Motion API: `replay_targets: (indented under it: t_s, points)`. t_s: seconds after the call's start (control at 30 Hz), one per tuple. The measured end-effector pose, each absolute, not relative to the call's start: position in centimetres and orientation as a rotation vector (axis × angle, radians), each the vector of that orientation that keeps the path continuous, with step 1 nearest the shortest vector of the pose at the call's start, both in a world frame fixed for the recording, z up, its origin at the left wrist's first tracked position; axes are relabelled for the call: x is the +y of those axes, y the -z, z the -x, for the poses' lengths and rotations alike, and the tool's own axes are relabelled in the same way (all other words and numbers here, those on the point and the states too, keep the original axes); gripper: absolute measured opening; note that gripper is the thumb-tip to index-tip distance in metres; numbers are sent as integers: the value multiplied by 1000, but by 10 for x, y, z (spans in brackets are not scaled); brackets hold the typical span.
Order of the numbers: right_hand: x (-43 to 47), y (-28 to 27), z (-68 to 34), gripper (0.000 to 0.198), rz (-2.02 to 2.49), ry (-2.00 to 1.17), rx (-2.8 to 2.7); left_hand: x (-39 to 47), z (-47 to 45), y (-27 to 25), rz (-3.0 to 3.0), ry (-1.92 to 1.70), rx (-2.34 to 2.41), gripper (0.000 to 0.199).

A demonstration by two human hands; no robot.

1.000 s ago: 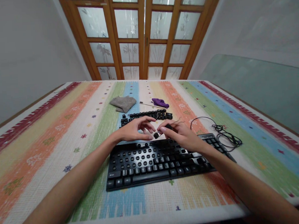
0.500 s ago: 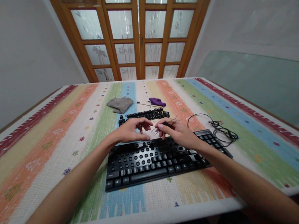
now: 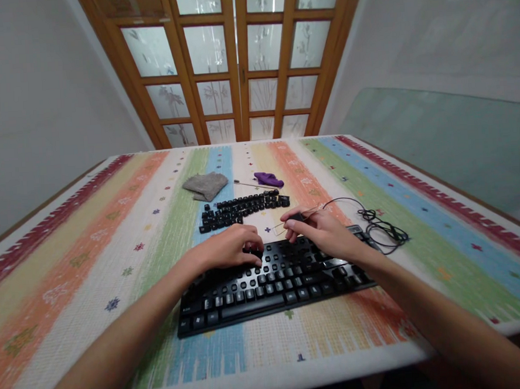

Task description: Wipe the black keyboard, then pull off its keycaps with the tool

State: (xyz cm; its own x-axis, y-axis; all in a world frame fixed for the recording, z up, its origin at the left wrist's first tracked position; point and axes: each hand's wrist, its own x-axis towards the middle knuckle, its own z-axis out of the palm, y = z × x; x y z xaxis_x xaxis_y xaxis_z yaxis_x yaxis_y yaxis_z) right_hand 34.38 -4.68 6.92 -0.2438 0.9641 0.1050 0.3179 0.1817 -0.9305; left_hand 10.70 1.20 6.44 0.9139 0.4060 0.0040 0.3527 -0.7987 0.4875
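Note:
The black keyboard (image 3: 253, 305) lies in front of me, with many keycaps gone from its upper rows and bare key stems showing. Its lower rows still carry caps. My left hand (image 3: 228, 247) rests low over the upper left part, thumb and fingers closed around a small black keycap (image 3: 255, 253) that they partly hide. In my right hand (image 3: 319, 229), above the upper right part, is a wire keycap puller (image 3: 295, 217) with a black handle. Its thin wire loop points left, towards my left hand, and touches nothing that I can see.
Removed keycaps (image 3: 243, 205) stand in rows behind the keyboard. Further back lie a grey cloth (image 3: 205, 186), a thin rod (image 3: 251, 184) and a purple cloth (image 3: 268, 179). The coiled black cable (image 3: 383, 228) is at the right on the striped tablecloth (image 3: 145, 195).
My left hand has come down onto the upper part of the keyboard and closed on a keycap. The right hand, still with the puller, has drawn slightly away to the right.

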Motion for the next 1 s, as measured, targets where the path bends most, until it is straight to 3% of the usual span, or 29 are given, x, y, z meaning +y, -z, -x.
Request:
replay_targets:
  t_s: [0.37,1.0]
  points:
    - [-54,-63,-355,22,1194,-1114,-1591,38,-96,-64,-2438,-400,753,17]
    - [-69,-62,-353,22,1158,-1176,-1654,52,-104,-32,-2717,-332,824,24]
